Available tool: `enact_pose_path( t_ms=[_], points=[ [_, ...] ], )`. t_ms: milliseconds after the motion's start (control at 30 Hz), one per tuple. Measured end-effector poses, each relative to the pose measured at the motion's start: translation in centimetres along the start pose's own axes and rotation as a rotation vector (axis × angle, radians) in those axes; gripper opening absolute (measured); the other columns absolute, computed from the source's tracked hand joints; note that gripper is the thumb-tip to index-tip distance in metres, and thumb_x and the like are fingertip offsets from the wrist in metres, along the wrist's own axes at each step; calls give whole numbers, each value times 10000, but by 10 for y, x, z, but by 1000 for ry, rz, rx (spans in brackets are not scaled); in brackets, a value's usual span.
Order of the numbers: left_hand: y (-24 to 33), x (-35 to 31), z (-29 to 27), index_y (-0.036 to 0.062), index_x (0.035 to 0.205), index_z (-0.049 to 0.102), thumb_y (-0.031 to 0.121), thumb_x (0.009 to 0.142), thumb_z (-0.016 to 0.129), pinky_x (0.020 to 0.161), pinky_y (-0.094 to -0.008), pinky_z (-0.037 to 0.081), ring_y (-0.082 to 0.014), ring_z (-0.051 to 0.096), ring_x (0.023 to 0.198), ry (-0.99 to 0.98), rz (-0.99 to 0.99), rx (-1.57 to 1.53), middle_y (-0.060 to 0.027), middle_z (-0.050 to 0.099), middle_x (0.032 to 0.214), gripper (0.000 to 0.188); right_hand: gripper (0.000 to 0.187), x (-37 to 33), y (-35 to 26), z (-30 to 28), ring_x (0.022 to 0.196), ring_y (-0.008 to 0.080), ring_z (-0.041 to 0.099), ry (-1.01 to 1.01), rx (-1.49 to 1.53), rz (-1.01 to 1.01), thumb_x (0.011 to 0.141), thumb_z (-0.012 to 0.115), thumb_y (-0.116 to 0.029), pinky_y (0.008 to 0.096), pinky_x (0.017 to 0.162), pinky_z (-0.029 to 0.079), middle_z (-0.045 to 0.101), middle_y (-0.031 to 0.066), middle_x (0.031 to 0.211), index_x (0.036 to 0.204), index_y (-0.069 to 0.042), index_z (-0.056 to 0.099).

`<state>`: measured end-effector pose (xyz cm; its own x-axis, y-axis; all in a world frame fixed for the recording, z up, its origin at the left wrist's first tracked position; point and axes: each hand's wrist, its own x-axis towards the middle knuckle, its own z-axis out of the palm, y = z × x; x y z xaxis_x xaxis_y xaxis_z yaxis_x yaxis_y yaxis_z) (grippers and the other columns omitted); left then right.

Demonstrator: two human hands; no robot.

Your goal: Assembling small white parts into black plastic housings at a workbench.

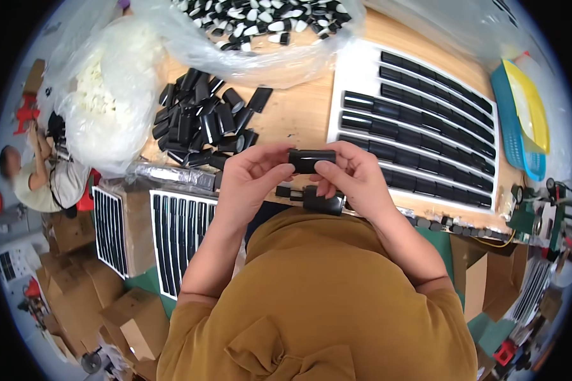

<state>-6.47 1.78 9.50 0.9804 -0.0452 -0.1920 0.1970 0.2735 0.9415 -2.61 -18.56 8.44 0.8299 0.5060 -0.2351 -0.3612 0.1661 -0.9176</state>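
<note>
Near the table's front edge, a short glossy black plastic tube (313, 161) lies sideways between my two hands. My left hand (253, 181) is closed on its left end with thumb and fingertips. My right hand (354, 176) pinches the right end, thumb across the front. Just below my right fingers sits another black piece (324, 200) at the table edge, beside a small dark fitting; whether it is fixed there I cannot tell. Left of my hands lies a loose pile of similar black tubes (203, 124). On my right, a white board (356, 66) carries several rows of black tubes.
A clear bag (299, 66) of small black-and-white pieces lies at the back, and another bag (105, 95) with cream-coloured bits at the left. Blue and yellow baskets (521, 120) stand far right. Cardboard boxes (76, 286) fill the lower left, where another person (47, 174) sits.
</note>
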Motion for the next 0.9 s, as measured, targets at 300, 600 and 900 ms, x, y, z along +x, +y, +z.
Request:
enact_pose_path(
  t_ms=[300, 600, 900],
  points=[
    [2, -2, 1, -57, 1097, 624, -72, 828, 668, 758, -248, 548, -136, 650, 856, 21, 61, -69, -100, 670, 955, 273, 260, 1, -1, 3, 609, 79, 604, -15, 37, -37, 920, 617, -74, 198, 533, 484, 644, 57, 765, 1156, 26, 572],
    [7, -4, -6, -44, 1045, 644, -64, 825, 681, 740, -246, 535, -112, 639, 842, -39, 48, 3, -86, 677, 931, 224, 200, 6, -5, -2, 620, 105, 614, -122, -20, -38, 930, 601, -72, 223, 547, 504, 678, 101, 829, 1106, 21, 578],
    [10, 19, 8, -4, 1246, 504, 615, 977, 195, 987, -372, 378, -229, 516, 1139, -22, -133, -291, -147, 561, 1226, 742, 216, 2, -4, 35, 660, 93, 601, -360, 11, 171, 969, 553, -134, 213, 604, 483, 653, 68, 821, 1127, 6, 514]
  ],
)
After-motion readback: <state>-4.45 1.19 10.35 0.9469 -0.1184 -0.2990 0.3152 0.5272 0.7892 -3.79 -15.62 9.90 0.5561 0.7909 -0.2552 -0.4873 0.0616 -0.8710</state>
